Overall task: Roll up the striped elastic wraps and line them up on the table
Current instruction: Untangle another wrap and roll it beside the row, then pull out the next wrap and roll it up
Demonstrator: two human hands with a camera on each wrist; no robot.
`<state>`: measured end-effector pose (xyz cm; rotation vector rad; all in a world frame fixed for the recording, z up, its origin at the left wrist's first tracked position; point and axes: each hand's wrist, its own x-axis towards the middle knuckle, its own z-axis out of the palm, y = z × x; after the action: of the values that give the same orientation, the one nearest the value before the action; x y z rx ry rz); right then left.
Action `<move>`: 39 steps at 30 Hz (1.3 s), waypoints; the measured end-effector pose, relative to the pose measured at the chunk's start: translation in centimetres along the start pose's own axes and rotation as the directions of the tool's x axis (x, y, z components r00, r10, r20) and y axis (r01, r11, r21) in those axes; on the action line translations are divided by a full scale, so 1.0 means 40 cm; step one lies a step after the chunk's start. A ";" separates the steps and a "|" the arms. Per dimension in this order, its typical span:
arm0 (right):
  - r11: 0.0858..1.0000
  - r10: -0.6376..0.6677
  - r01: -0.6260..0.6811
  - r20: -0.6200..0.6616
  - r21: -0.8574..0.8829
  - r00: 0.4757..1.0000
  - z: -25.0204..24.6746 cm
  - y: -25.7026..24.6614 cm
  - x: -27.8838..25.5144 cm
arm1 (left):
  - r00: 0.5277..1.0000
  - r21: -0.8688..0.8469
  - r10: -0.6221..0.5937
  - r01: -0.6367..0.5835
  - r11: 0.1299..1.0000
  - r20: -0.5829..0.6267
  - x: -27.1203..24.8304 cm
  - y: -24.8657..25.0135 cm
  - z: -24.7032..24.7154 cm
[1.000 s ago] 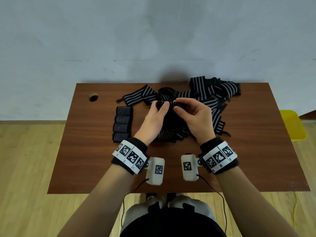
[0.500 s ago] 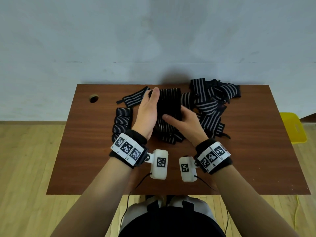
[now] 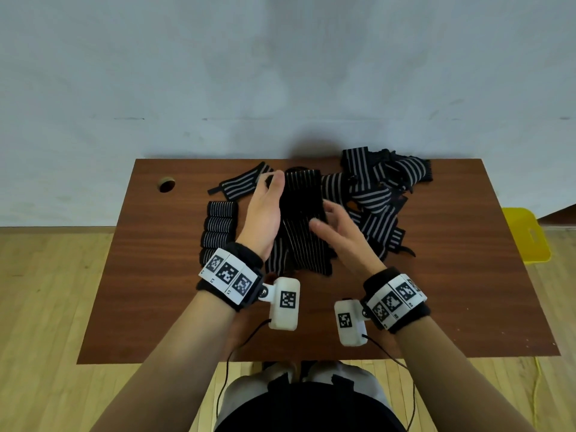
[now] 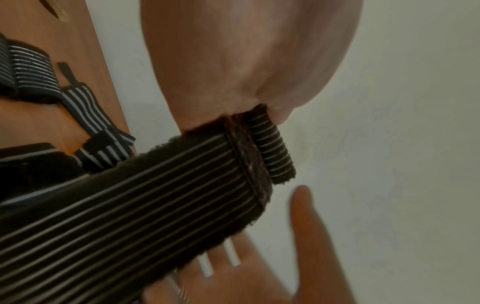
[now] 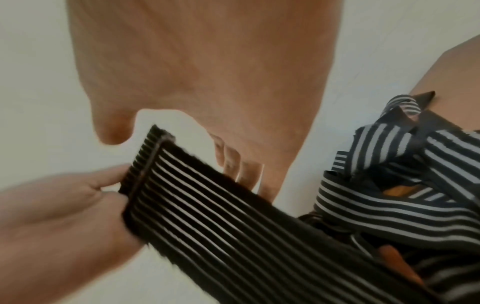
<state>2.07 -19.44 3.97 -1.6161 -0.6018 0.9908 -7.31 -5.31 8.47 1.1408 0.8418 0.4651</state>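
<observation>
Left hand pinches the striped elastic wrap at its top edge; right hand, fingers extended, spreads just beside its right edge.

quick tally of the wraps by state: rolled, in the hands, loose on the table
Rolled wraps, in a column left of the left hand: 4
Wrap held up, right hand beside it: 1
Flat wrap alone: 1
Tangled pile: cannot count
Total countable: 6
</observation>
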 end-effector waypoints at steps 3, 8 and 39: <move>0.993 -0.116 0.116 -0.116 -0.005 0.986 -0.015 -0.054 0.005 | 0.999 0.058 -0.007 0.004 0.998 0.044 -0.012 -0.016 0.004; 0.901 -0.371 0.300 -0.198 -0.313 0.907 -0.017 -0.071 0.011 | 0.994 0.250 0.042 -0.066 0.966 0.098 -0.032 -0.039 0.017; 0.969 -0.228 0.243 -0.217 0.046 0.949 -0.031 -0.017 -0.031 | 0.986 0.156 0.007 -0.034 0.987 0.167 -0.056 -0.101 -0.053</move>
<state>2.53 -20.89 5.07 -1.5211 -0.5911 0.6489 -10.71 -7.14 5.14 1.3167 0.7310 0.3188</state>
